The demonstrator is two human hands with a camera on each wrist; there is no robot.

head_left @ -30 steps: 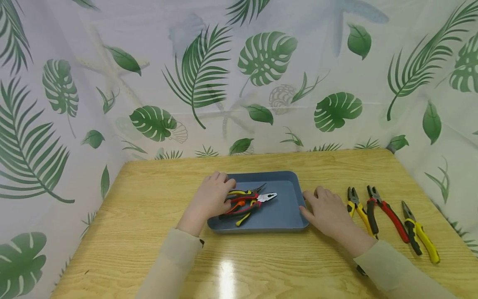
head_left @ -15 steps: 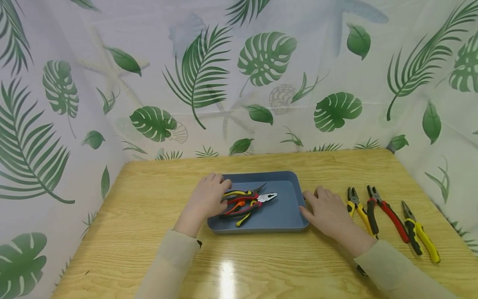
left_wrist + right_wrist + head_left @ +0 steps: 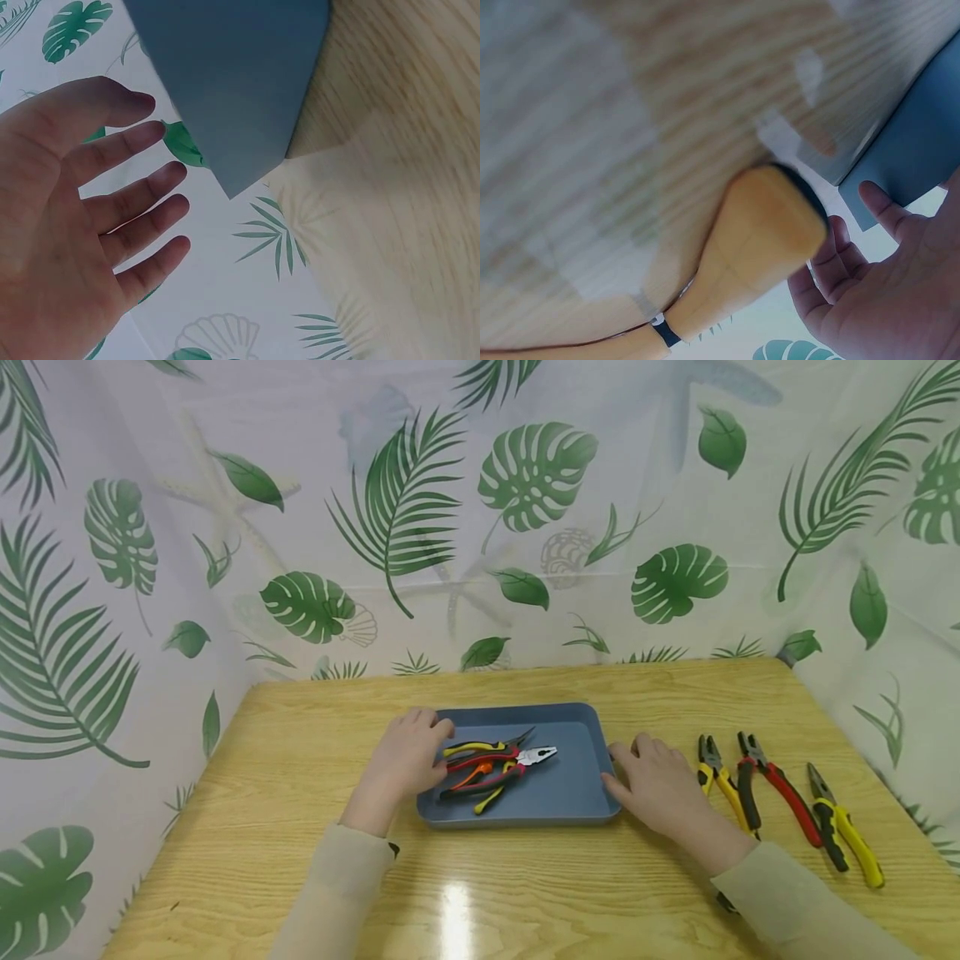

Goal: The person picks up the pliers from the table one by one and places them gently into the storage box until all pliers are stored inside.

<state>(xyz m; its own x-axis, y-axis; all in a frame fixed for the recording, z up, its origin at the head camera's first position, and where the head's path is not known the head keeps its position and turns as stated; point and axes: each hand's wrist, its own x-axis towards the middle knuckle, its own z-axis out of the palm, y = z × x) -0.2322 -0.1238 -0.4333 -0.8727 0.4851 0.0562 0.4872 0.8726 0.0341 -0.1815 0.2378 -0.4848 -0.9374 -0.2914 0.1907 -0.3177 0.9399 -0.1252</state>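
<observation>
A blue-grey tray (image 3: 577, 789) lies on the table between the two hands. Inside its left half is a pile of pliers, among them combination pliers (image 3: 537, 756) with a silver head and red-and-black handles, over a pair with yellow-and-black handles (image 3: 474, 746). My left hand (image 3: 405, 756) hovers at the tray's left end, partly covering it; in the left wrist view its loosely bent fingers (image 3: 154, 180) hold nothing. My right hand (image 3: 656, 781) is at the right end, its thumb (image 3: 881, 206) against the tray's outer wall and the other fingers relaxed.
Right of the right hand lie yellow-handled pliers (image 3: 723, 789), red-and-black pliers (image 3: 787, 797) and yellow-and-black long-nose pliers (image 3: 843, 831). A wooden table (image 3: 300, 727) carries everything. Leaf-printed cloth (image 3: 450, 527) hangs behind and at both sides.
My left hand has drawn back a little to the left, showing more of the pliers' handles. The right hand, the tray and the pliers stay where they were.
</observation>
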